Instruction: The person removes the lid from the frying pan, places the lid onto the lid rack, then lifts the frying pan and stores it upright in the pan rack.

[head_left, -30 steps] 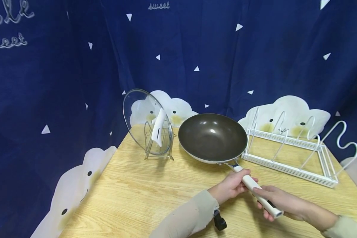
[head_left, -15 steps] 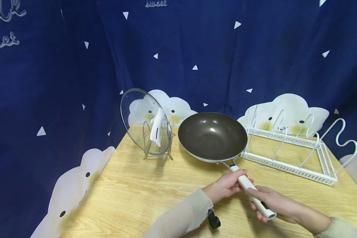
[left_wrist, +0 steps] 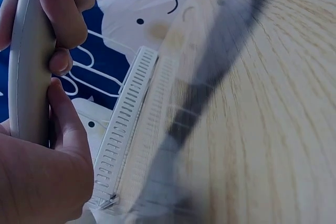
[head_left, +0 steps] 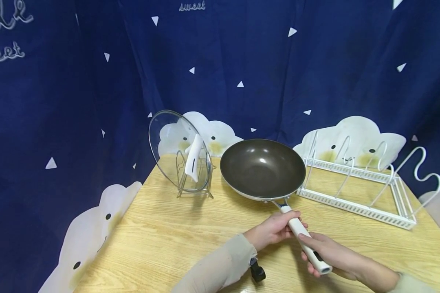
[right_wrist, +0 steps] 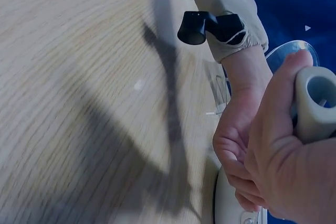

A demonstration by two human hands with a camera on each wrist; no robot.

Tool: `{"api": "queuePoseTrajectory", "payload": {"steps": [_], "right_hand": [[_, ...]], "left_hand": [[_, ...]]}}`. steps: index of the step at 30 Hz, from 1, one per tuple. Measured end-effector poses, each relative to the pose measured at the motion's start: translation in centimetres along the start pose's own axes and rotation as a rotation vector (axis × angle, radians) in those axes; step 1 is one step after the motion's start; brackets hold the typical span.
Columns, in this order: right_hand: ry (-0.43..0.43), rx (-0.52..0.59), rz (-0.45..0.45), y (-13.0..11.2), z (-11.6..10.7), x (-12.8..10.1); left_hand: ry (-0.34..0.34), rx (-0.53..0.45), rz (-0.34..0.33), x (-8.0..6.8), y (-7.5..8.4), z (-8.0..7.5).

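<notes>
Above the wooden table (head_left: 161, 240) we hold the wok (head_left: 262, 167) by its smooth white handle (head_left: 303, 238): left hand (head_left: 275, 229) wrapped near the bowl, right hand (head_left: 328, 252) curled around the end. The round, dark non-stick bowl sits far from our grip, so it could tip and knock the white wire rack (head_left: 363, 185) or the glass lid (head_left: 177, 150) on its stand.

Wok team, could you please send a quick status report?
Left hand and right hand both grip the wok handle. Wok between lid stand and white rack. Nothing blocking.
</notes>
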State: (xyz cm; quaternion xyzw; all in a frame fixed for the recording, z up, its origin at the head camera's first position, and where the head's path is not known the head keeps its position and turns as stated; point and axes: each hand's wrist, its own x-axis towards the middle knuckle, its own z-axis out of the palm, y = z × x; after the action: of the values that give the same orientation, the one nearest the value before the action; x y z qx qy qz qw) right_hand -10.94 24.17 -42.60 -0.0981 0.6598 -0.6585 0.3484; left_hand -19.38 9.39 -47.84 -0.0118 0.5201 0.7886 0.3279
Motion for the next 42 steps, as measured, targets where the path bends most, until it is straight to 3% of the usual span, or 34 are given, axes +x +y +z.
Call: {"api": "queuePoseTrajectory", "payload": {"steps": [21, 31, 42], "right_hand": [[0.02, 0.054, 0.01, 0.1, 2.3, 1.7], [-0.037, 0.136, -0.002, 0.1, 3.4, 2.7], [-0.036, 0.203, -0.032, 0.2, 5.0, 3.6]], "left_hand": [[-0.035, 0.033, -0.019, -0.4, 0.6, -2.0], [-0.091, 0.05, -0.038, -0.8, 1.2, -3.1], [-0.114, -0.005, -0.021, -1.4, 1.5, -4.0]]}}
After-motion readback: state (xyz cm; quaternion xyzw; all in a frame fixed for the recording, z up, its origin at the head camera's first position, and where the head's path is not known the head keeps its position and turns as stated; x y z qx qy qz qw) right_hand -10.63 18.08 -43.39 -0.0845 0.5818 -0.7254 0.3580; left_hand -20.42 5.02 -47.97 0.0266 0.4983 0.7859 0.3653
